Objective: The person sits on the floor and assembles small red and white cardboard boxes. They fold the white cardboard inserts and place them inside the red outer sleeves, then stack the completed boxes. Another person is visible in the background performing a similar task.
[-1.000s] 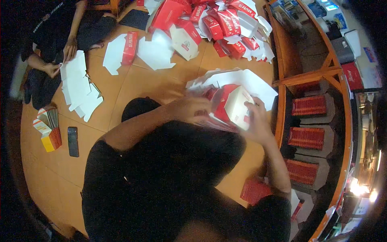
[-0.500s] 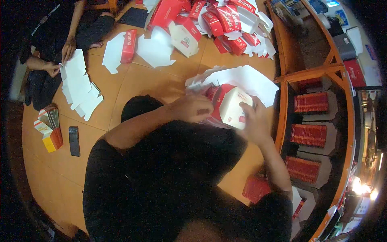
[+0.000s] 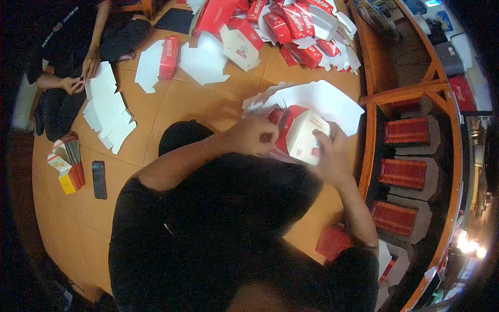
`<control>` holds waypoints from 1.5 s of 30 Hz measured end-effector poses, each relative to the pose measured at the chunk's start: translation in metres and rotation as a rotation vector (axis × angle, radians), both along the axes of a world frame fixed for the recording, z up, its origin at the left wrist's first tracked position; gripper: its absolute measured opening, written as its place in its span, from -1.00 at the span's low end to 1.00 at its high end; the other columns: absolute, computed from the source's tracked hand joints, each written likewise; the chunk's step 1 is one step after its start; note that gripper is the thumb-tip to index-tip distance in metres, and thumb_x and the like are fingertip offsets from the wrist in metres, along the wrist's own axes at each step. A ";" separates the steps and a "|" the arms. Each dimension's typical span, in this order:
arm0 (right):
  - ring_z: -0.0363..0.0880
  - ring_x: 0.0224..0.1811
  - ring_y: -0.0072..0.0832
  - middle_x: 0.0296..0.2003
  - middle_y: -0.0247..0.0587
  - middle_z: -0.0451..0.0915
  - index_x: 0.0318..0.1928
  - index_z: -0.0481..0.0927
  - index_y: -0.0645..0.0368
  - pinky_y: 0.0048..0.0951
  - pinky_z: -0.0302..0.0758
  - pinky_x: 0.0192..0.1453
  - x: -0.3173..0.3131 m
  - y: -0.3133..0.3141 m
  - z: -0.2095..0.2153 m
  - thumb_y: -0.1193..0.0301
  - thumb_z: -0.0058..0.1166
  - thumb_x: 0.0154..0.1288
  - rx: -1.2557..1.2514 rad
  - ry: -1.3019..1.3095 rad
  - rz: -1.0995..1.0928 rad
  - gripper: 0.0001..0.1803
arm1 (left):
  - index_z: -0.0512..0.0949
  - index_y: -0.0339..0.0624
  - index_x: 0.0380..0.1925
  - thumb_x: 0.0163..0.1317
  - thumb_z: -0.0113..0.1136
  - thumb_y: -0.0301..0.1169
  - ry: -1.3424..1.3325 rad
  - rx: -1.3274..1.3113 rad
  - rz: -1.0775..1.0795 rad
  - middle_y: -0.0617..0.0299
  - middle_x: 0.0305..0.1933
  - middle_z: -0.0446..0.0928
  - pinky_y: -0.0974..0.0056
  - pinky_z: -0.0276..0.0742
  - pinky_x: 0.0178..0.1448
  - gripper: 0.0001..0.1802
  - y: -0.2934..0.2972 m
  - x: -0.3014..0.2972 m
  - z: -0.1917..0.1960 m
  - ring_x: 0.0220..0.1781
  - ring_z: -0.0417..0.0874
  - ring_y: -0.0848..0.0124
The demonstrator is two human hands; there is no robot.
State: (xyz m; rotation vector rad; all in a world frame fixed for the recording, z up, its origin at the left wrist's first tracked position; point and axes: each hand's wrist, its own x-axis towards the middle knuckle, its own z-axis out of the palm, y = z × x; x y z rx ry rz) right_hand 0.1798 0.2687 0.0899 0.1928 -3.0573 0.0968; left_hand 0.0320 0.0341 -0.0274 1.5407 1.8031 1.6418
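Head view shows both hands closed on one red and white carton point(image 3: 304, 136), held just above the wooden floor point(image 3: 171, 112) in front of the person's knees. The left hand point(image 3: 253, 136) pinches the carton's red side, fingers curled tight on a flap or edge; which flap, I cannot tell. The right hand point(image 3: 328, 155) cups the white face from the far side, fingers wrapped over the top rim.

To fold this well, my judgement is that the right hand should keep the body square while the left presses its panel along the crease, not across it, so the thin card does not buckle. Thumbs should stay off the open mouth, so the walls stand straight.

Under the carton lies a stack of flat white blanks point(image 3: 322, 101), touching it or nearly so. Beyond, a heap of finished red cartons point(image 3: 291, 23) fills the top of the floor, with loose blanks point(image 3: 202, 60) near them. To the right, open boxes of red stacked flats point(image 3: 408, 130) sit past a wooden rail point(image 3: 370, 130). At far left another person's hands point(image 3: 78, 78) work over more white sheets point(image 3: 109, 112); a dark phone point(image 3: 99, 179) lies nearby.
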 end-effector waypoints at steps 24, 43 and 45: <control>0.26 0.28 0.09 0.23 0.15 0.28 0.09 0.49 0.05 0.08 0.25 0.28 -0.047 -0.047 0.024 0.20 0.47 -0.37 -0.030 -0.105 0.240 -0.16 | 0.56 -0.04 -0.34 0.03 0.22 -0.30 0.824 0.141 -0.001 0.33 -0.24 0.52 0.22 0.56 0.00 -0.82 0.013 -0.020 0.003 -0.09 0.52 0.32; 0.23 0.38 0.09 0.30 0.09 0.28 0.13 0.43 0.03 0.07 0.20 0.39 -0.059 -0.046 0.013 0.19 0.46 -0.31 -0.075 -0.160 0.245 -0.14 | 0.62 -0.06 -0.22 0.12 0.12 -0.34 0.739 0.047 -0.002 0.29 -0.10 0.55 0.14 0.40 0.30 -0.77 0.012 -0.037 0.011 0.05 0.55 0.30; 0.25 0.36 0.05 0.29 0.10 0.28 0.21 0.38 0.04 0.08 0.20 0.38 -0.062 -0.046 0.014 0.10 0.48 -0.20 -0.080 -0.102 0.283 -0.10 | 0.62 -0.07 -0.21 0.11 0.17 -0.33 0.711 0.042 -0.009 0.26 -0.04 0.55 0.11 0.42 0.28 -0.77 0.009 -0.034 0.002 0.10 0.53 0.25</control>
